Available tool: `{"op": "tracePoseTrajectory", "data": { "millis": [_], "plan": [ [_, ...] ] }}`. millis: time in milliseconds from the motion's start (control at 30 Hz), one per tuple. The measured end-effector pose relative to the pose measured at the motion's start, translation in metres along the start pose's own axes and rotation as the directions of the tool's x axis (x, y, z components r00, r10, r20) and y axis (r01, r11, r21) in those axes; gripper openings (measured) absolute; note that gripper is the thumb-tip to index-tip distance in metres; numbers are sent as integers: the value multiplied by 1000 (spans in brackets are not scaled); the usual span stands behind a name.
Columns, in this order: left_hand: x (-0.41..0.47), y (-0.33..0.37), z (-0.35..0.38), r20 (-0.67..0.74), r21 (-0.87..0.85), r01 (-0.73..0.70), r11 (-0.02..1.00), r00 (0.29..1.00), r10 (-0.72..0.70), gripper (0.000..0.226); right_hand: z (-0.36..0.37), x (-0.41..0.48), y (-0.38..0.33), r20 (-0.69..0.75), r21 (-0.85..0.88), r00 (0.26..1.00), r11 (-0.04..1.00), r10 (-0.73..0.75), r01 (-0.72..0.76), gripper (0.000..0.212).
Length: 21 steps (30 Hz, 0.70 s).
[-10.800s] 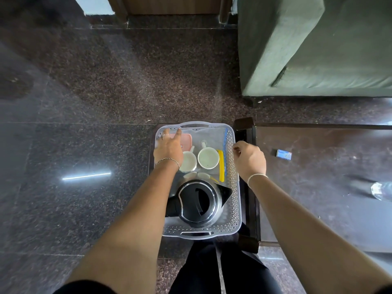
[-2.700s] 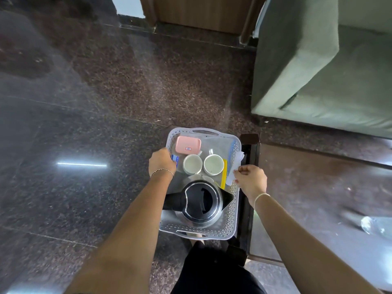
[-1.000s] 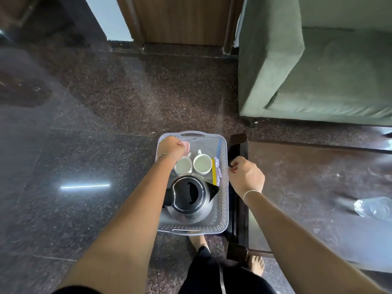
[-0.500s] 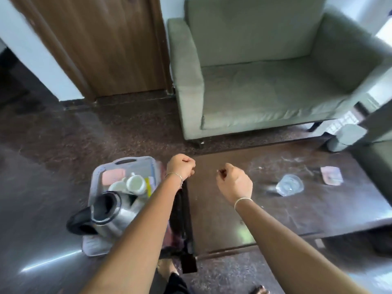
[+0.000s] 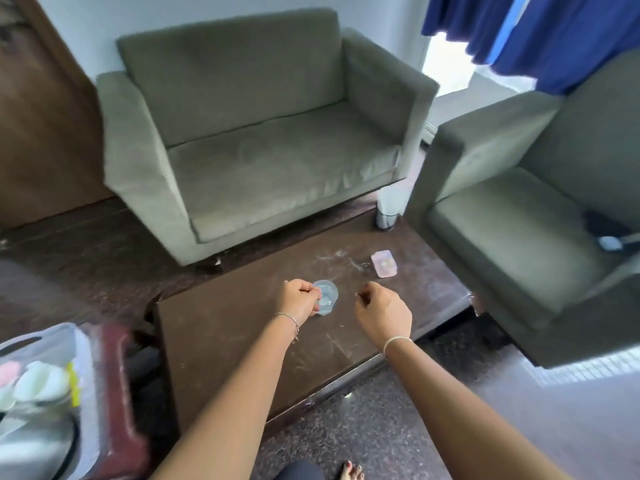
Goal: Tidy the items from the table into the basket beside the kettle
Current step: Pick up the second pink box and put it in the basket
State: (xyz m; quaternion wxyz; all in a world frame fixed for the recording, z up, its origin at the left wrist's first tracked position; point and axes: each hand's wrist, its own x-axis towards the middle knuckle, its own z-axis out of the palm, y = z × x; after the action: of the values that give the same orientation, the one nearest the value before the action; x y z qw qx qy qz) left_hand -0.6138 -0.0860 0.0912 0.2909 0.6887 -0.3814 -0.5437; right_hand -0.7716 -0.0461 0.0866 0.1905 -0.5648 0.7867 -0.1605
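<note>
On the dark brown table [image 5: 242, 337] stands a small clear glass [image 5: 327, 295]. My left hand [image 5: 298, 302] is curled into a loose fist right against the glass's left side, with no fingers wrapped around it. My right hand [image 5: 382, 315] hovers over the table a little to the right of the glass, fingers curled and holding nothing. A pink packet [image 5: 383, 264] lies farther right on the table. The white basket [image 5: 59, 341] is at the lower left and blurred. It holds pale cups [image 5: 38, 379] and the kettle [image 5: 31, 445].
The basket rests on a dark red stool [image 5: 119, 393] at the table's left end. A grey-green sofa [image 5: 256, 133] stands behind the table and an armchair [image 5: 540, 216] to its right. My bare foot [image 5: 351, 470] is on the floor below.
My view has swung right from the basket to the table. Both hands left the basket and moved over the table; the left fist now sits against the glass.
</note>
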Motion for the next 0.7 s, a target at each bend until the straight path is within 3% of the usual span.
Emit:
{"op": "tracePoseTrajectory", "data": {
  "millis": [167,267,433,567,700],
  "plan": [
    [26,15,67,116,-7,7,1000,993,-6,18,-18,35,50,-6,-20,995,995,102,-102,13],
    [54,18,100,152,2,34,999,988,-34,16,-17,71,73,68,-24,985,987,162,-160,16],
    [116,15,148,206,-10,149,989,968,-144,10,11,146,104,257,-113,942,975,217,-194,46],
    [169,7,179,239,55,213,975,946,-220,44,53,211,120,351,-148,905,969,240,-200,56],
    [215,-8,202,232,115,273,955,928,-293,57,100,264,134,415,-77,876,968,248,-238,75]
  ]
}}
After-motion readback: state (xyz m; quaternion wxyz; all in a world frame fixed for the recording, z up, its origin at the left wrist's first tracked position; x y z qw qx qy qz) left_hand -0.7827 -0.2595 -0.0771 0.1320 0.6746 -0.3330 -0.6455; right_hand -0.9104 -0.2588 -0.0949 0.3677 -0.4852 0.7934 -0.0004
